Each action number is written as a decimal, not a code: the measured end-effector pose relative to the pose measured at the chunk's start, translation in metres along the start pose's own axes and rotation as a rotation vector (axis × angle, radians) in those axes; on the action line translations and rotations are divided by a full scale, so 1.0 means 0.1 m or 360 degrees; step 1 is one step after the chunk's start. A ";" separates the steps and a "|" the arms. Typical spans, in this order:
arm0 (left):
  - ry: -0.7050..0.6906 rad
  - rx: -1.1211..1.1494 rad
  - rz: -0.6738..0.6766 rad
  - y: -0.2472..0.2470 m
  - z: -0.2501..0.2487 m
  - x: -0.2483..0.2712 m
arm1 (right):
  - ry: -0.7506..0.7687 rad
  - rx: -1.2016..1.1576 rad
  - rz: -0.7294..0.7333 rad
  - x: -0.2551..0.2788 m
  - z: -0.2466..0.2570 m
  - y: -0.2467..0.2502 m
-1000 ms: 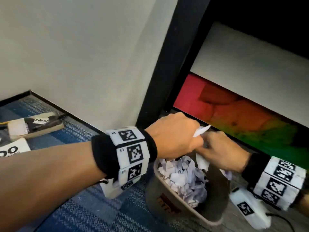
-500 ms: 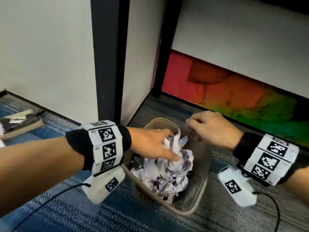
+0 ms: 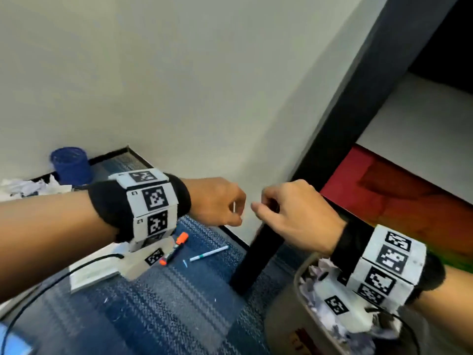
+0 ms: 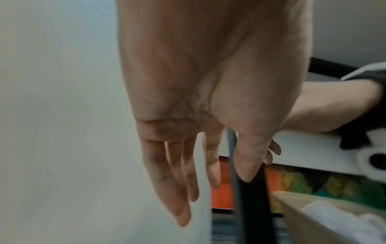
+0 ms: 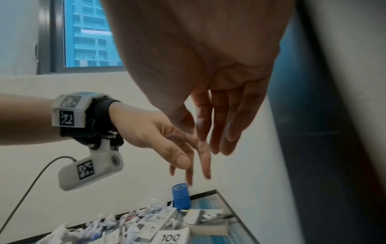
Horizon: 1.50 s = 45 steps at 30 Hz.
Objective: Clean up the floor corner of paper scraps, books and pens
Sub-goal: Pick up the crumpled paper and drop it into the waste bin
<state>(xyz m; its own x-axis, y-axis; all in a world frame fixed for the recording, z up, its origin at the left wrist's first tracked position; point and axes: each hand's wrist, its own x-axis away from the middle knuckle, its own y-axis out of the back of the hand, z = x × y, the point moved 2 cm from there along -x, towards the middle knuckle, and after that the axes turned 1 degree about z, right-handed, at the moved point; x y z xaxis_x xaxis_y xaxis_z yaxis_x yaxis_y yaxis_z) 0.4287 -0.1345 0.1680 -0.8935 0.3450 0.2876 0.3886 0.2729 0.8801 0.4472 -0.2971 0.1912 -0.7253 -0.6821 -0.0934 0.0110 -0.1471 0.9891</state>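
Nearby, crumpled white paper scraps (image 5: 100, 226) lie heaped.

A black table leg (image 3: 302, 190) runs slantwise down to the blue patterned carpet (image 3: 163, 298) and serves as the landmark. Left of it rises a plain pale wall (image 3: 166, 80), edged along the floor by a dark skirting strip (image 3: 112, 153). Right of the leg, a white panel (image 3: 419, 129) sits above a board painted red, orange and green (image 3: 399, 198). Far to the left of the leg, a window (image 5: 87, 33) set in that side's wall shows a blue high-rise outside. A black cable (image 3: 51, 280) trails across the carpet, well left of the leg.
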 end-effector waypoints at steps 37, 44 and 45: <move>0.1190 0.0207 -0.0129 -1.75 3.98 2.19 | 0.1118 0.0214 0.0789 -2.50 3.28 -3.57; 0.1124 0.0248 -0.0411 -2.08 4.02 1.96 | 0.0586 -0.0518 0.0576 -2.82 2.94 -3.43; 0.1108 0.0264 -0.0480 -2.08 4.05 1.97 | 0.0488 -0.0551 0.0560 -2.87 2.90 -3.44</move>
<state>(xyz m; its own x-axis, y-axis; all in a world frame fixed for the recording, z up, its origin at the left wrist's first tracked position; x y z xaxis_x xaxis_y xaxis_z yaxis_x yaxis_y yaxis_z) 0.2634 0.2404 -0.1118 -0.8802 -0.3943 0.2642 0.0859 0.4151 0.9057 0.4522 0.1571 -0.0892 -0.4054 -0.9010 0.1547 0.4772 -0.0643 0.8764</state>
